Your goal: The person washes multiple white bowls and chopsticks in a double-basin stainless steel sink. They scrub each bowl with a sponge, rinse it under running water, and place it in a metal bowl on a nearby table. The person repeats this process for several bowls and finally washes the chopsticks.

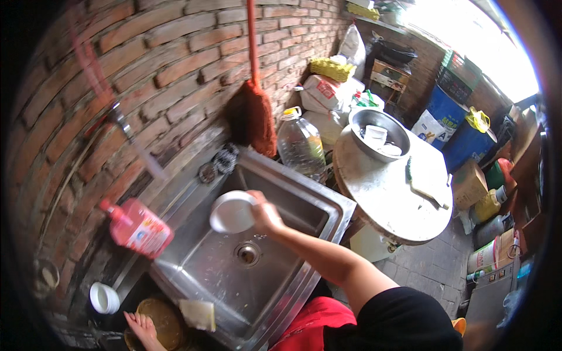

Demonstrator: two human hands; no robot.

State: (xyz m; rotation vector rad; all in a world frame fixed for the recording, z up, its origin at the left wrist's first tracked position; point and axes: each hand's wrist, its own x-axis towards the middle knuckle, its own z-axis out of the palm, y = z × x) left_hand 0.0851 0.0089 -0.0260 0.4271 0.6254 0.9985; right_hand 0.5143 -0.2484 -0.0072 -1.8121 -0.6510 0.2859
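My right hand (266, 213) grips a white bowl (232, 212) by its rim. The bowl is tilted above the stainless steel sink (193, 245), whose drain (247, 253) shows just below it. At the lower left, my left hand (142, 327) holds nothing, its fingers loosely bent. It is over the edge of a round brown lid or board (163, 318). A stack of white bowls (104, 298) stands just beyond that hand. On the sink's near left corner lies a pale sponge or folded cloth (197, 314).
A pink pump bottle (141, 228) and metal scourers (225, 159) sit along the wall side. From the brick wall juts a tap (123, 120). A large plastic jug (300, 142) stands behind the sink. The round table (386, 197) carries a metal basin (397, 127) and a cleaver (428, 186).
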